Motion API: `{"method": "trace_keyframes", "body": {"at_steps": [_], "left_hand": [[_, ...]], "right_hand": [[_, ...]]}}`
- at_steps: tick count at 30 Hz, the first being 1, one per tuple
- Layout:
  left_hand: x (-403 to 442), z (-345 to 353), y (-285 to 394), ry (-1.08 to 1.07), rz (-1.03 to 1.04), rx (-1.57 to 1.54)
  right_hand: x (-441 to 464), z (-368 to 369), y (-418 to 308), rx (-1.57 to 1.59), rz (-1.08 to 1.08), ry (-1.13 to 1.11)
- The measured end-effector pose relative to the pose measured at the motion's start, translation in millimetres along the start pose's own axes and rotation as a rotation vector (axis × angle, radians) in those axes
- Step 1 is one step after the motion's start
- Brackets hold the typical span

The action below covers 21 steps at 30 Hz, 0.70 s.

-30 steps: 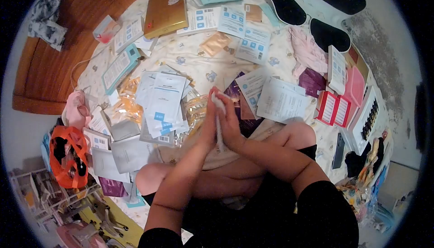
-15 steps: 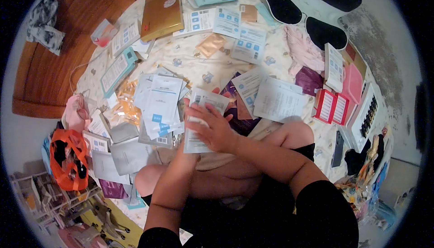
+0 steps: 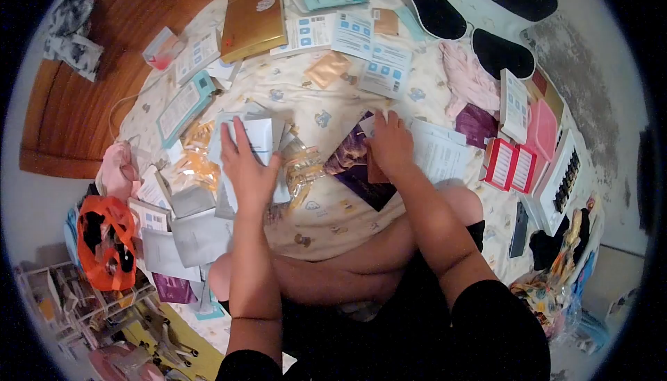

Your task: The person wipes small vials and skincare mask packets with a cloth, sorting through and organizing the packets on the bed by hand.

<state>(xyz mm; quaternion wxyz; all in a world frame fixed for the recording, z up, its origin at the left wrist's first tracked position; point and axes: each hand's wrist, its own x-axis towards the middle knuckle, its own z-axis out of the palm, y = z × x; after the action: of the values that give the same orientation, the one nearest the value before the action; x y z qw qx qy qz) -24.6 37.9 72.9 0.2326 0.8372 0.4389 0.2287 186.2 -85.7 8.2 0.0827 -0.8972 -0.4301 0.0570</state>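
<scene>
On the left, my left hand (image 3: pixel 249 167) lies with fingers spread on a pile of flat white sachets (image 3: pixel 260 136). Its palm hides much of the pile. To the right, my right hand (image 3: pixel 391 146) has its fingers bent over a white packet (image 3: pixel 369 127), which is mostly hidden under them. Beneath that packet are a purple packet (image 3: pixel 379 195) with a picture on it and a brown packet (image 3: pixel 376 166). A larger pale printed packet (image 3: pixel 442 155) lies just right of this hand. Small clear-and-yellow sachets (image 3: pixel 304 167) show between my hands.
A gold box (image 3: pixel 253 27) and white-blue printed boxes (image 3: pixel 384 68) lie farther off on the patterned sheet (image 3: pixel 306 225). Grey packets (image 3: pixel 201 238) and an orange bag (image 3: pixel 105 242) are at left. Right are red-edged boxes (image 3: pixel 511 164), a pink container (image 3: pixel 540 127) and a phone (image 3: pixel 518 229).
My hands were together around a white sachet in the middle. They have parted: the left is now on the left pile, the right over the white packet. The sheet between them is uncovered.
</scene>
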Motion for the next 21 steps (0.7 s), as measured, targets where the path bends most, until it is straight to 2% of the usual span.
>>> {"method": "trace_keyframes", "body": {"at_steps": [1,2,5,7,8,9,11,12,14,15,16,17,18,19,20,21], "left_hand": [[-0.8,-4.1,-2.5,0.035,-0.086,0.279],[-2.1,-0.9,-5.2,0.04,-0.089,0.279],[-4.2,14.6,-10.1,-0.025,-0.211,0.455],[-3.4,18.6,0.5,0.12,0.091,0.171],[-4.6,21.0,6.7,0.117,0.163,0.045],[-6.7,25.6,11.4,0.118,0.162,0.045],[-11.7,35.0,17.3,-0.129,0.163,-0.257],[-14.4,44.4,18.1,-0.124,0.156,-0.257],[-19.6,66.8,13.7,-0.338,-0.053,-0.635],[-21.4,72.4,10.9,-0.335,-0.059,-0.636],[-23.2,77.0,8.9,-0.389,-0.151,-0.794],[-24.6,79.5,8.3,-0.444,-0.243,-0.951],[-26.3,78.2,10.0,-0.449,-0.246,-0.949],[-28.8,73.6,13.7,-0.506,-0.301,-1.19],[-31.1,68.8,18.0,-0.561,-0.358,-1.432],[-34.1,62.5,24.0,-0.569,-0.361,-1.431]], "right_hand": [[-1.6,6.2,0.6,-0.015,-0.004,0.054],[-2.3,11.8,1.2,-0.031,-0.009,0.109],[4.2,23.8,0.7,0.009,0.02,0.069],[8.0,32.7,3.1,-0.015,0.034,0.072],[8.7,37.5,4.8,-0.037,0.051,0.072],[8.0,32.8,3.3,-0.037,0.049,0.071],[6.7,10.2,-4.6,0.146,0.098,-0.057],[5.2,3.5,-7.9,0.143,0.091,-0.061],[-2.5,-9.5,-14.8,0.563,-0.208,0.071],[-8.1,-19.7,-26.2,0.726,-0.192,0.034],[-15.0,-31.4,-41.8,0.889,-0.172,-0.003],[-23.0,-46.7,-55.6,0.889,-0.17,-0.006],[-31.6,-62.5,-68.5,1.026,-0.053,-0.077],[-37.7,-68.6,-75.8,1.161,0.07,-0.147],[-40.2,-54.1,-75.5,1.164,0.078,-0.145],[-41.9,-29.1,-71.7,1.064,-0.214,0.072]]}}
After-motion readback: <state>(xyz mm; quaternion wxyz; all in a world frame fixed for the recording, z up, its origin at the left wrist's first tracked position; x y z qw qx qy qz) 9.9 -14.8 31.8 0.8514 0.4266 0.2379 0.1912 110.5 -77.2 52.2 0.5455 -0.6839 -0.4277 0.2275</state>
